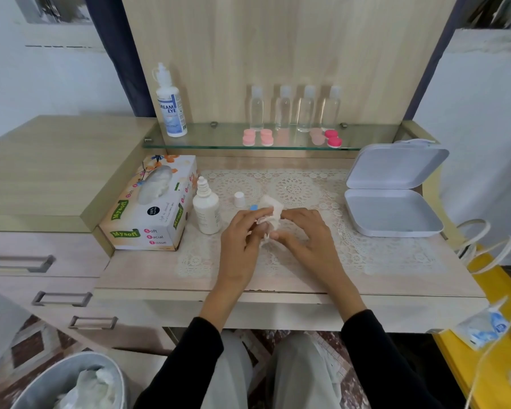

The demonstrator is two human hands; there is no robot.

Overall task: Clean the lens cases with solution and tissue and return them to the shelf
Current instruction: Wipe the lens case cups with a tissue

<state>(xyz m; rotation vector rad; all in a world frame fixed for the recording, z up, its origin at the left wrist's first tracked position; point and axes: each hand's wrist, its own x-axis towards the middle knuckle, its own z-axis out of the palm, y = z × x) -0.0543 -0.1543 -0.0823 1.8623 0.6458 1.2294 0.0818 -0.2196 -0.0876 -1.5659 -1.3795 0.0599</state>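
The left hand (242,234) and right hand (303,236) both pinch a crumpled tissue (273,209) over the table (396,276); any case inside is hidden. Left of them a box (154,208) reads "Mysoft Soft Facial Tissue". Beyond, pink lens cases (249,137) lie on the glass shelf (219,140), long axes pointing away from the hands, with a "DREAM EYE" bottle (170,107) farther left.

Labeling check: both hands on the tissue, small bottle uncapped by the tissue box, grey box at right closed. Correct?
The grey box is open, lid up, per the head view. Left hand, right hand on the tissue, small bottle uncapped by the tissue box: correct.
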